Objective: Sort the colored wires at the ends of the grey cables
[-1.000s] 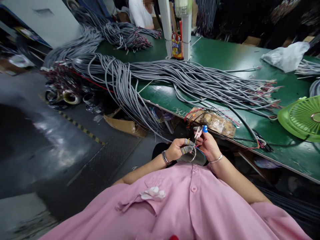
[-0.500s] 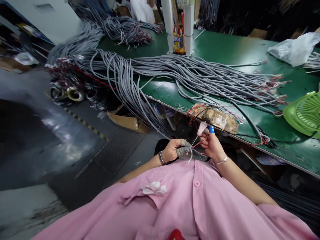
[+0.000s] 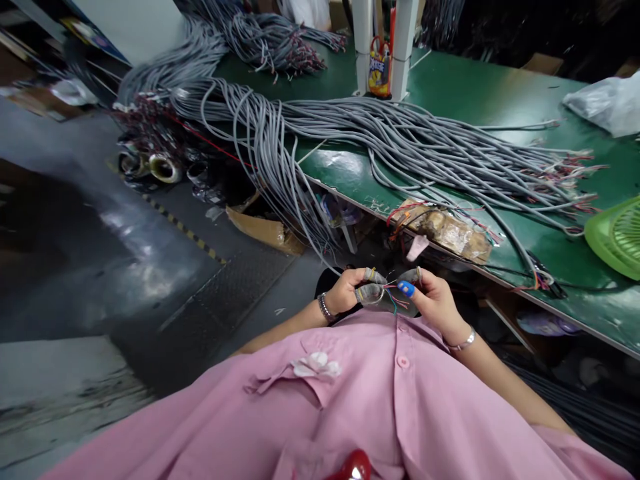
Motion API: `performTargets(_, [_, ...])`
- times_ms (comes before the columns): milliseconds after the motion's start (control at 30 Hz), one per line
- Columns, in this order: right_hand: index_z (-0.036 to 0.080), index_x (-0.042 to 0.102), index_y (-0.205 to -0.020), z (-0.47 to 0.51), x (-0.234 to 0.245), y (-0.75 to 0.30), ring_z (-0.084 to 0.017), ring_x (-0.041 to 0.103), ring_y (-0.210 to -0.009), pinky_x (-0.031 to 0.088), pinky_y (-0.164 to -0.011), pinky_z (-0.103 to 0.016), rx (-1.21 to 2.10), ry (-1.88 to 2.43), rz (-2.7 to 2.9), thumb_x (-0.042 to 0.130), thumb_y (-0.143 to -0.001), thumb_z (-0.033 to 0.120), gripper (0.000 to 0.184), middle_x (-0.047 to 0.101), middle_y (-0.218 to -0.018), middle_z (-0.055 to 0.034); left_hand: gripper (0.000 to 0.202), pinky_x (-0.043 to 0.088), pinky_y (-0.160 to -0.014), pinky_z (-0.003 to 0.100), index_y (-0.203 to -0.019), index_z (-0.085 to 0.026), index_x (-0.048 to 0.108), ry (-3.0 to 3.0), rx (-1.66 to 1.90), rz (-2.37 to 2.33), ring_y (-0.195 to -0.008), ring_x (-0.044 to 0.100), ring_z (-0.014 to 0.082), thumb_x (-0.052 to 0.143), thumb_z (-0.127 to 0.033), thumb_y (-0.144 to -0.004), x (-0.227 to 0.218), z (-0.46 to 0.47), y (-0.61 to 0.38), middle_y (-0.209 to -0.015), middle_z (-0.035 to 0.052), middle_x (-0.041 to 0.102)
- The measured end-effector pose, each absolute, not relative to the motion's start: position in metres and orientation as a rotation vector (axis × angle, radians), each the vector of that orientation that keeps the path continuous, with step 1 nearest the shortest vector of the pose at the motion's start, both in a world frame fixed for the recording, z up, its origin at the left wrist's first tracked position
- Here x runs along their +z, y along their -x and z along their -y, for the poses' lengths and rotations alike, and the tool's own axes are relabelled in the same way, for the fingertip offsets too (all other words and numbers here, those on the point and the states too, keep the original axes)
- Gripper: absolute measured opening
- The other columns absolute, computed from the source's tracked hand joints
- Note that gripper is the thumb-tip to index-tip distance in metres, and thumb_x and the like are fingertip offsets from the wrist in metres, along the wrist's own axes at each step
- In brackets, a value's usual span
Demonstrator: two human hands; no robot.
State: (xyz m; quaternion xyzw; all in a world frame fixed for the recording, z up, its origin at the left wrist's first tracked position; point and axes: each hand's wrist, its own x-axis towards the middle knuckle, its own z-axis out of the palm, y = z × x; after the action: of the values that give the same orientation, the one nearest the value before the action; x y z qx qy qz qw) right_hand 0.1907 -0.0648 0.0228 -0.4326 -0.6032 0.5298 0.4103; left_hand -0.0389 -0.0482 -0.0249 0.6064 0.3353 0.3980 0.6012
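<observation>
My left hand, with grey covers on its fingertips, is closed around the stripped end of a grey cable. Thin coloured wires, among them red, green and white, fan out past those fingers. Close on the other side, my right hand has a blue cover on the thumb and a grey one on a finger. Its thumb and finger pinch at the tip of one thin wire, partly hidden. A pinkish-white piece is at the table edge beyond my right hand.
Long grey cables lie across the green table and hang over its front edge. A taped cardboard block sits at that edge. To the right stands a green fan. An opened carton is under the table.
My right hand has come down from beside the pinkish-white piece to the wire ends, its thumb now pointing at my left hand. My left hand keeps its hold. The view has shifted slightly.
</observation>
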Motion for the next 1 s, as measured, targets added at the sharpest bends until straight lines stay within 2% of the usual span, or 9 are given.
performTargets(133, [0.017, 0.066, -0.084, 0.066, 0.02, -0.191, -0.014, 0.054, -0.067, 0.046, -0.062, -0.026, 1.308, 1.136, 1.567, 0.067, -0.085, 0.039, 0.022, 0.062, -0.075, -0.0018, 0.043, 0.051, -0.069, 0.023, -0.108, -0.013, 0.064, -1.446, 1.057, -0.821, -0.074, 0.061, 0.0121, 0.078, -0.036, -0.074, -0.035, 0.046, 0.043, -0.086, 0.006, 0.065])
performTargets(333, [0.017, 0.065, -0.079, 0.067, 0.023, -0.187, -0.012, 0.052, -0.061, 0.044, -0.058, -0.023, 1.352, 1.145, 1.514, 0.069, -0.083, 0.04, 0.024, 0.061, -0.069, -0.0002, 0.026, 0.049, -0.069, 0.023, -0.092, -0.015, 0.07, -1.697, 1.298, -0.996, -0.075, 0.059, 0.0116, 0.079, -0.032, -0.074, -0.034, 0.043, 0.04, -0.085, 0.0044, 0.063])
performTargets(500, [0.017, 0.065, -0.081, 0.069, 0.04, -0.179, -0.011, 0.05, -0.062, 0.043, -0.058, -0.023, 1.27, 1.095, 1.636, 0.067, -0.085, 0.037, 0.021, 0.059, -0.069, 0.0006, 0.022, 0.05, -0.072, 0.025, -0.094, -0.016, 0.073, -1.66, 1.325, -1.065, -0.077, 0.062, 0.0126, 0.074, -0.033, -0.08, -0.017, 0.047, 0.032, -0.084, 0.0053, 0.068])
performTargets(600, [0.017, 0.065, -0.08, 0.069, 0.052, -0.175, -0.011, 0.049, -0.06, 0.042, -0.057, -0.023, 1.156, 1.066, 1.743, 0.065, -0.087, 0.034, 0.018, 0.059, -0.068, 0.0003, 0.028, 0.047, -0.059, 0.021, -0.092, -0.014, 0.072, -1.379, 1.181, -1.003, -0.061, 0.058, 0.0095, 0.072, -0.04, -0.08, -0.011, 0.051, 0.028, -0.071, 0.003, 0.066])
performTargets(667, [0.018, 0.066, -0.082, 0.069, 0.055, -0.173, -0.011, 0.05, -0.06, 0.043, -0.058, -0.023, 1.119, 1.011, 1.762, 0.062, -0.089, 0.033, 0.017, 0.06, -0.069, -0.0004, 0.037, 0.038, -0.046, 0.017, -0.089, -0.012, 0.071, -1.122, 1.098, -0.93, -0.048, 0.048, 0.006, 0.074, -0.047, -0.077, -0.011, 0.052, 0.027, -0.06, -0.0004, 0.06])
performTargets(800, [0.02, 0.065, -0.102, 0.072, 0.051, -0.169, -0.012, 0.054, -0.057, 0.048, -0.058, -0.025, 1.119, 0.957, 1.576, 0.055, -0.094, 0.033, 0.018, 0.068, -0.081, -0.0038, 0.047, 0.022, -0.038, 0.016, -0.084, -0.01, 0.068, -0.766, 1.04, -0.719, -0.038, 0.034, 0.0028, 0.079, -0.053, -0.068, -0.012, 0.05, 0.031, -0.048, -0.0035, 0.052])
performTargets(900, [0.022, 0.061, -0.114, 0.074, 0.047, -0.161, -0.012, 0.057, -0.057, 0.052, -0.06, -0.028, 1.075, 0.999, 1.505, 0.056, -0.093, 0.03, 0.023, 0.071, -0.099, -0.0077, 0.046, 0.021, -0.039, 0.017, -0.08, -0.009, 0.067, -0.649, 1.029, -0.598, -0.037, 0.033, 0.0027, 0.083, -0.049, -0.063, -0.012, 0.05, 0.034, -0.046, -0.0035, 0.051])
performTargets(1000, [0.023, 0.06, -0.122, 0.072, 0.046, -0.151, -0.015, 0.064, -0.072, 0.055, -0.07, -0.031, 0.952, 1.055, 1.604, 0.058, -0.092, 0.026, 0.031, 0.069, -0.114, -0.0095, 0.044, 0.022, -0.039, 0.017, -0.078, -0.009, 0.066, -0.612, 1.014, -0.548, -0.035, 0.034, 0.0026, 0.084, -0.046, -0.063, -0.013, 0.052, 0.034, -0.045, -0.0034, 0.051])
